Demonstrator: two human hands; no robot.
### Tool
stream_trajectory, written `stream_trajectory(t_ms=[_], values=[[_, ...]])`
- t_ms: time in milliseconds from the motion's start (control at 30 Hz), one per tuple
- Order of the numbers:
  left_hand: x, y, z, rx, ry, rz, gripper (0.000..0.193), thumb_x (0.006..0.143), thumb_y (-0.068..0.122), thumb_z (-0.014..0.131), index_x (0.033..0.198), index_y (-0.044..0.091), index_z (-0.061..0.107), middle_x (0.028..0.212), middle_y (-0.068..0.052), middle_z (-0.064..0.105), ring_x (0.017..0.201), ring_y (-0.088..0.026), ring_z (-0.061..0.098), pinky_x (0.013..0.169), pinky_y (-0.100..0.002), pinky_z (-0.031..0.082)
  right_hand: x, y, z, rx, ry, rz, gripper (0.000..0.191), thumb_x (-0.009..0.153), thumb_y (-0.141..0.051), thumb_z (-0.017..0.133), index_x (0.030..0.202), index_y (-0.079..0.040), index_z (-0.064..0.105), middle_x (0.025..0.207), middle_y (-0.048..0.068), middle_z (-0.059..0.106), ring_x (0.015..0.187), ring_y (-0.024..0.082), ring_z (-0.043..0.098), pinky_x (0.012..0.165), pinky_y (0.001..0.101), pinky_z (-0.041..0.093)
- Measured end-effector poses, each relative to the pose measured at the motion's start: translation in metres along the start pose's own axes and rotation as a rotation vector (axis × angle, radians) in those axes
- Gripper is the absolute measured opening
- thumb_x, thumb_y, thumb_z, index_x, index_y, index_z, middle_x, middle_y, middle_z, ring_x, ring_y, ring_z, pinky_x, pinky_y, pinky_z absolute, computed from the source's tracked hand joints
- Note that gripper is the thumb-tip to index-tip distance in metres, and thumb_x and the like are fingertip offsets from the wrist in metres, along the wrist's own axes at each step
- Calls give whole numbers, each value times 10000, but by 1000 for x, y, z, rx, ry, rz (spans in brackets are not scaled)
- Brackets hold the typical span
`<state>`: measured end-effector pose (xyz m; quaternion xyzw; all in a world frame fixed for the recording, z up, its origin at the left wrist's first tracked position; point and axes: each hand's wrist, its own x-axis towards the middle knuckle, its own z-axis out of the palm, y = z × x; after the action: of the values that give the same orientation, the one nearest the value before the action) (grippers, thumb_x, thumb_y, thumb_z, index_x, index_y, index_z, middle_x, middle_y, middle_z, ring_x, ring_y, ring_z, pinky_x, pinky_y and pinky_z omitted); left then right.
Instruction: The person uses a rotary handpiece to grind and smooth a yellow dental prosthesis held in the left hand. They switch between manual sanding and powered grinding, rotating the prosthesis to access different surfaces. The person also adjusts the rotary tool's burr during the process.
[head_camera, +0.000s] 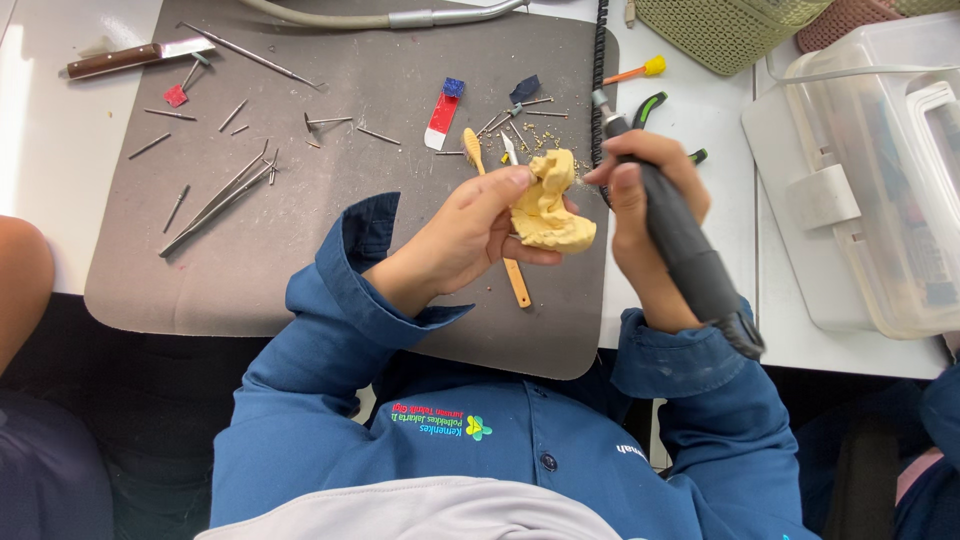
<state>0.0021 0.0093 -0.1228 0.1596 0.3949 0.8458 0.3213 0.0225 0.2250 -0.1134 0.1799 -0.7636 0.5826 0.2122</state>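
Seen from the head camera, the left hand (470, 235) is closed around a yellow plaster dental cast (548, 208), thumb on top and fingers curled beneath, holding it in the air above the front right part of the grey mat (330, 260) that covers the middle of the worktop (50, 140). The right hand (640, 200) is wrapped in a pen-like grip round a dark rotary handpiece (690, 255), its metal nose pointing towards the far edge of the worktop and its fingertips meeting the cast's right side; whether the bur itself touches the plaster I cannot tell.

To do this trimming well, I judge the cast should stay braced firmly in the left hand, with a finger of the right hand resting against it so the tool does not skip. Light, short strokes would suit the brittle plaster, and turning the cast rather than the wrist would keep the cut in sight.

Under the cast lies a wooden-handled brush (515, 280), and yellow crumbs (535, 135) dot the mat just beyond. Further left on the mat lie tweezers (220, 200) and loose burs (235, 115); a knife (135, 57) rests near the far left corner. A clear plastic box (880, 170) stands at the right edge.
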Motion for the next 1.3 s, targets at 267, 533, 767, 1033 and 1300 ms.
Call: stream_trajectory(t_ms=[267, 533, 767, 1033, 1300], values=[[-14, 7, 13, -257, -121, -2, 503, 1149, 334, 354, 1502, -20, 416, 1428, -252, 574, 1382, -428, 557, 1135, -522, 533, -1, 15, -1, 296, 65, -73, 413, 1188, -426, 560, 1264, -21, 531, 1007, 125, 650, 956, 188, 684, 976, 347, 599], [-13, 2, 7, -157, -203, 151, 527, 1192, 388, 354, 1534, -9, 414, 1475, -209, 541, 1398, -306, 557, 1217, -499, 475, -12, 6, 1, 159, -24, -156, 412, 1183, -438, 574, 1301, -49, 510, 1067, 139, 656, 1010, 195, 663, 974, 323, 551], [-9, -6, 4, -121, -225, 221, 500, 1211, 412, 355, 1515, 18, 406, 1501, -173, 528, 1439, -227, 493, 1266, -399, 385, -4, 14, 10, 0, 19, -428, 416, 1078, -424, 637, 1269, -77, 508, 1101, 157, 634, 1032, 232, 676, 1012, 417, 590], [-9, -16, 4, -128, -192, 237, 482, 1198, 389, 362, 1545, 55, 385, 1510, -120, 508, 1437, -205, 483, 1262, -407, 382, -8, 16, 11, -100, 36, -506, 488, 1017, -446, 705, 1292, -119, 470, 1289, 175, 610, 1287, 315, 624, 1158, 480, 531], [0, -32, -6, 39, -142, 117, 520, 1172, 347, 362, 1588, 35, 336, 1501, -113, 504, 1391, -201, 495, 1205, -387, 397, -10, 11, 7, -74, 56, -490, 440, 1058, -459, 601, 1267, -97, 464, 1197, 192, 646, 1190, 306, 680, 1076, 442, 565]])
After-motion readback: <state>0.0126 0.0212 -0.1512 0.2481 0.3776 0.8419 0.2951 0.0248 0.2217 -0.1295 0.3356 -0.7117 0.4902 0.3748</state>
